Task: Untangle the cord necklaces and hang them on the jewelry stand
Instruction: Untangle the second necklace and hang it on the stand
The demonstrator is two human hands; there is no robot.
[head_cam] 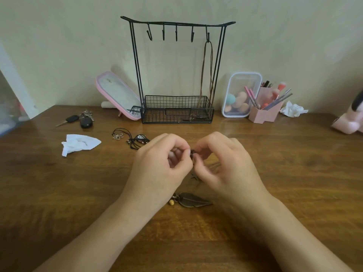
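Observation:
My left hand (163,163) and my right hand (225,163) meet above the middle of the wooden table, and both pinch a dark cord knot (193,153) between their fingertips. Below the hands a bronze leaf pendant (193,200) with a small yellow bead lies on the table, and a little star charm (194,176) shows under my right hand. A tangle of black cord necklaces (133,139) with a flower pendant lies to the left. The black wire jewelry stand (177,23) rises at the back; a brown cord necklace (208,75) hangs from its rightmost hook into the basket.
Car keys (81,119) and a crumpled white cloth (78,144) lie at the left. A pink-framed mirror (115,95) leans by the stand. At the right stand a clear box of sponges (240,95), a pink brush holder (265,110), a tissue (292,109) and a pink object (347,122).

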